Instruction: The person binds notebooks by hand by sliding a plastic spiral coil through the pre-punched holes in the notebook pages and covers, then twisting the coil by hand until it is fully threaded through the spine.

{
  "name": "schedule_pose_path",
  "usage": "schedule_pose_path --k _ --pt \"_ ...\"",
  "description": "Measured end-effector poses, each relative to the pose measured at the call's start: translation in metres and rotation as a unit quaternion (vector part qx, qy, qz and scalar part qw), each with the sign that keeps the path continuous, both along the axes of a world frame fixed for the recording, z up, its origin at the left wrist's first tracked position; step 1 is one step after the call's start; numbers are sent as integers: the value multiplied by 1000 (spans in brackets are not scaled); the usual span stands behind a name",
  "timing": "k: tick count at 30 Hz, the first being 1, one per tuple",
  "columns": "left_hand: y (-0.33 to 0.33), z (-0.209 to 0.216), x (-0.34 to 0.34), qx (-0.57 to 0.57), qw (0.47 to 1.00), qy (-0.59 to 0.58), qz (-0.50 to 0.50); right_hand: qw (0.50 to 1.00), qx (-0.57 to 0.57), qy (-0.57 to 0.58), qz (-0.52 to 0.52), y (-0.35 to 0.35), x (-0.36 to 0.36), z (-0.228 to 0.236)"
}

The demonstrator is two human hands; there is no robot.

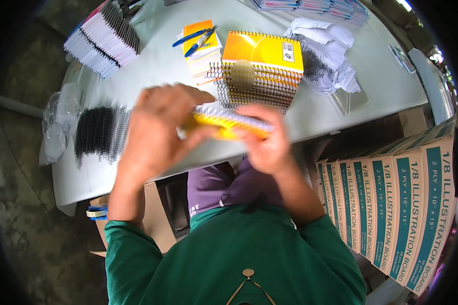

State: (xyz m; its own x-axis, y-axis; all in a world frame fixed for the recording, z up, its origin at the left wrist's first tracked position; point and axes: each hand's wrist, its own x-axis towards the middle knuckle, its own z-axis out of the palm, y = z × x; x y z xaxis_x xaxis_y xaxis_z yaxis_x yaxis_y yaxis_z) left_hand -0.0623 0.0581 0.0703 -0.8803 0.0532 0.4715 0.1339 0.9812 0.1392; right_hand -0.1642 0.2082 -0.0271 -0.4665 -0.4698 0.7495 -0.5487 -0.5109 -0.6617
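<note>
Both my hands hold a small yellow spiral notebook [224, 121] over the near edge of the table, its coil edge turned upward. My left hand [155, 124] grips its left end between thumb and fingers; my right hand [265, 140] pinches the right end. Motion blurs the hands and the notebook, so how far the coil runs along the edge is unclear. Just beyond stands a stack of yellow spiral notebooks [262, 47] with loose dark coils at its left side. Near my left hand lies a bunch of black spiral coils [97, 131].
Two pens [196, 41] rest on a pile of yellow-covered pads [204, 66]. Crumpled white paper [336, 43] with dark coils lies at right. Stacked notebooks [102, 40] and a clear plastic bag [61, 124] are at left. Cardboard boxes [387, 203] line my right side.
</note>
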Motion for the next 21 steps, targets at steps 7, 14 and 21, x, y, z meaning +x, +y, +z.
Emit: schedule_pose_path --k 7,14,21 --pt "-22 -42 -91 16 965 260 -32 972 71 167 -149 23 -102 60" --pt "-2 -98 -126 482 824 271 123 947 5 -25 -321 -17 -81 -13" --pt "-7 -92 -127 514 770 360 113 941 -13 -71 -332 -21 -64 -8"
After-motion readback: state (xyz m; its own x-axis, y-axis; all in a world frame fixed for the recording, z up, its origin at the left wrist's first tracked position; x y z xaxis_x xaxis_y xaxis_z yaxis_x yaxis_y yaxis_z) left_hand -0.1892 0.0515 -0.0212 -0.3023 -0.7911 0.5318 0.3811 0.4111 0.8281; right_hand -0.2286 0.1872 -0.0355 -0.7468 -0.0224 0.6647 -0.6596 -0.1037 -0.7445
